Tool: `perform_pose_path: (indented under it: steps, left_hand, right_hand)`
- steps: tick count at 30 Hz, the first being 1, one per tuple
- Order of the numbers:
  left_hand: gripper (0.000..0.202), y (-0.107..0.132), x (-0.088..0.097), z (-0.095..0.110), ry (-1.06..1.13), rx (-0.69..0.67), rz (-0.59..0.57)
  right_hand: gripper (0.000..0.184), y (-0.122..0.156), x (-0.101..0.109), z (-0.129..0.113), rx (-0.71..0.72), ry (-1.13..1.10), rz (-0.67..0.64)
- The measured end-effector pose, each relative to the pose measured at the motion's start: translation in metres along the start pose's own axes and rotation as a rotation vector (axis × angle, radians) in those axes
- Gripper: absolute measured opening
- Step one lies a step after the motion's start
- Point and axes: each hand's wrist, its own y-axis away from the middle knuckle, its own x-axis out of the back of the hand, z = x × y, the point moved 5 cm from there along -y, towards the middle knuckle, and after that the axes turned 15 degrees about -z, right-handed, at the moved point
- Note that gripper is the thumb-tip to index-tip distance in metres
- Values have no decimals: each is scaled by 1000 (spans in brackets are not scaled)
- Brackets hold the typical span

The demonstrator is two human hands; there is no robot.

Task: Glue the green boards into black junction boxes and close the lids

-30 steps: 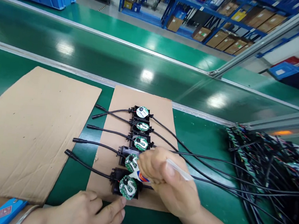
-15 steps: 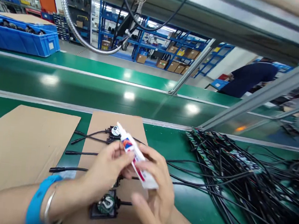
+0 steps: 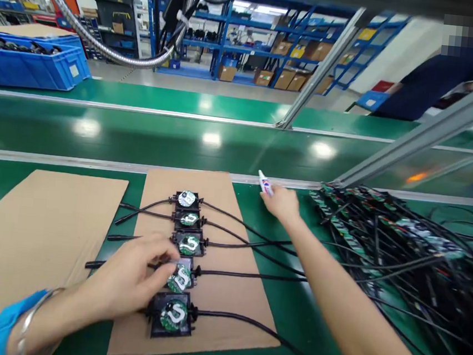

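Note:
My right hand [image 3: 282,203] is stretched out towards the metal rail at the table's back edge. It grips a white glue tube [image 3: 266,185] with red and blue print, its nozzle pointing up and away. My left hand [image 3: 144,269] is over the left side of the fourth black module [image 3: 182,278] from the back, with thumb and fingertips brought close together. What they pinch, if anything, I cannot make out. Several such modules, with round green circuit boards bearing white S-shaped paste, lie in a column on a cardboard sheet [image 3: 225,299]. The nearest module [image 3: 173,315] lies below my left hand.
A tangled pile of black cables and boards [image 3: 396,254] covers the table's right side. Another cardboard sheet [image 3: 38,236] lies at left. Black cables [image 3: 252,275] run right from the modules. A slanted metal post [image 3: 322,68] and a blue bin [image 3: 33,66] stand beyond.
Both hands were together around the glue tube. My right hand has carried it away to the back right, while my left hand has let go of it and come down to the modules.

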Motion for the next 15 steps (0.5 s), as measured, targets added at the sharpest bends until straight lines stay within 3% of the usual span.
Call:
perform_pose_path:
  steps: [2, 4, 5, 6, 7, 9, 11, 15]
  left_hand:
    - [22, 27, -14, -9, -96, 36, -47]
    - [30, 42, -30, -20, -174, 82, -72]
    - [30, 46, -37, -25, -209, 105, -79]
    - [28, 49, -44, -30, -240, 123, -81]
    - [25, 50, -49, -34, -265, 137, -85]
    - [21, 51, -54, -39, -291, 128, -82]
    - [21, 54, -54, -37, -255, 87, -73]
    - [21, 64, -48, -25, -84, 49, -66]
  right_hand:
    - [27, 27, -5, -2, 54, 25, 4]
    - [21, 76, -14, -18, 245, 7, -21]
    - [15, 108, -21, -34, 500, -71, -54]
    - [11, 142, -32, -50, 747, -152, -182]
    - [9, 174, -46, -61, 882, -203, -339]
    - [8, 218, -69, -71, 924, -258, -449]
    - [12, 241, -81, -73, 897, -297, -423]
    - [29, 260, -73, -65, 961, -221, -288]
